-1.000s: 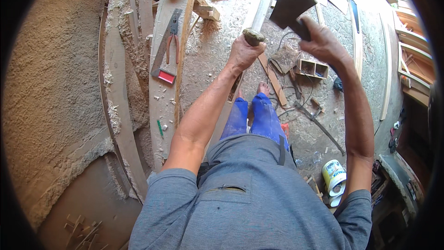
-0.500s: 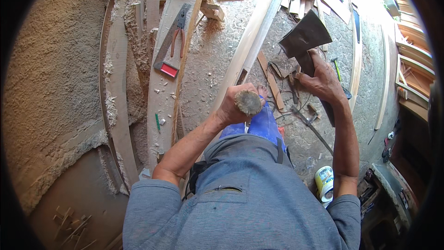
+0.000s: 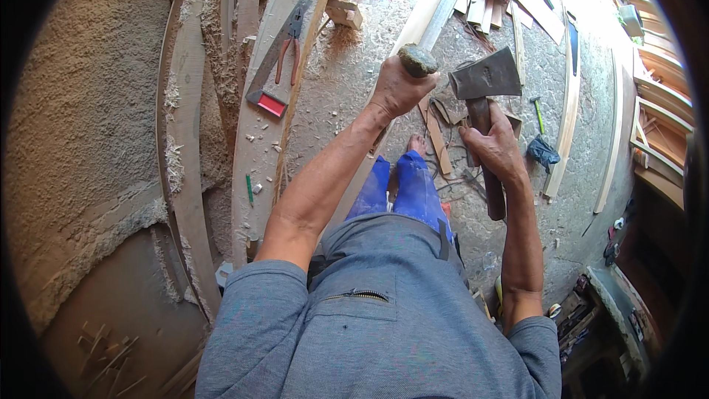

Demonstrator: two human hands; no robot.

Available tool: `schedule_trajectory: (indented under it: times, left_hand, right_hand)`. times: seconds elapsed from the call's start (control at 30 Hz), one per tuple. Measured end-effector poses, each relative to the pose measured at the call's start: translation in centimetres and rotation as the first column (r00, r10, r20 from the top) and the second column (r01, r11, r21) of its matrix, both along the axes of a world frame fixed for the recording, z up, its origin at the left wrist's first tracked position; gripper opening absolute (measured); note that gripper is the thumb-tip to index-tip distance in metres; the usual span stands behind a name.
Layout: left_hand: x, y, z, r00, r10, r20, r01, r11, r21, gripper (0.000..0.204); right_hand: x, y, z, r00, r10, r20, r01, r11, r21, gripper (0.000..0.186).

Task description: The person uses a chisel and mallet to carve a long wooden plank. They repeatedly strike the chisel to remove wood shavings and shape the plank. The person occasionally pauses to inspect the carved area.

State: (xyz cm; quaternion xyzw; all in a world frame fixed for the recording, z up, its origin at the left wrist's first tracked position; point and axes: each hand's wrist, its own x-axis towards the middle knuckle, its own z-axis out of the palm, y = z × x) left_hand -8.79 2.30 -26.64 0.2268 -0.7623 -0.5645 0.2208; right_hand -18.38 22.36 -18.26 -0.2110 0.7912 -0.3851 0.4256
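Left hand (image 3: 402,92): clenched around a round-ended tool handle (image 3: 418,60), its lower part hidden, above a long pale timber (image 3: 430,7). Right hand (image 3: 496,146): grasping the haft of an axe (image 3: 485,76), which is right of the handle and apart from it, head at the far end. Left: combination pliers (image 3: 293,33) and a red-inlaid try square (image 3: 270,104) lie on a broad plank (image 3: 255,155).

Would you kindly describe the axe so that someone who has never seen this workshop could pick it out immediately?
From the grey shirt at the bottom, follow the right forearm up to the right hand. It grips the axe, whose dark head shows above the grip, with the handle extending below. Unlike the round-topped tool in the left hand, the axe has a broad, flat head.
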Motion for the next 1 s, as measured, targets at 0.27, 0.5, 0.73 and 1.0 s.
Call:
schedule_trajectory:
  times: [0.27,0.5,0.73,1.0]
  left_hand:
    - [-0.8,-0.8,-1.7,0.998,-0.014,0.063,0.010,0.998,0.063,0.014]
    - [-1.2,0.1,-2.7,0.987,0.002,0.159,-0.019,0.994,0.103,0.014]
    - [-0.6,-0.4,-3.4,0.983,0.040,0.179,-0.076,0.977,0.199,0.019]
    - [-0.3,0.3,-3.0,0.977,0.021,0.211,-0.054,0.986,0.155,0.021]
  right_hand:
    - [-5.3,-3.5,2.0,0.910,0.034,-0.413,-0.104,0.984,-0.148,0.054]
    - [-5.8,-7.4,2.2,0.663,0.610,-0.433,-0.458,0.789,0.410,0.050]
    - [-10.2,-8.4,7.3,0.909,0.150,-0.390,-0.182,0.982,-0.046,0.040]
    - [-6.6,-7.8,1.5,0.726,0.606,-0.325,-0.527,0.794,0.302,0.048]
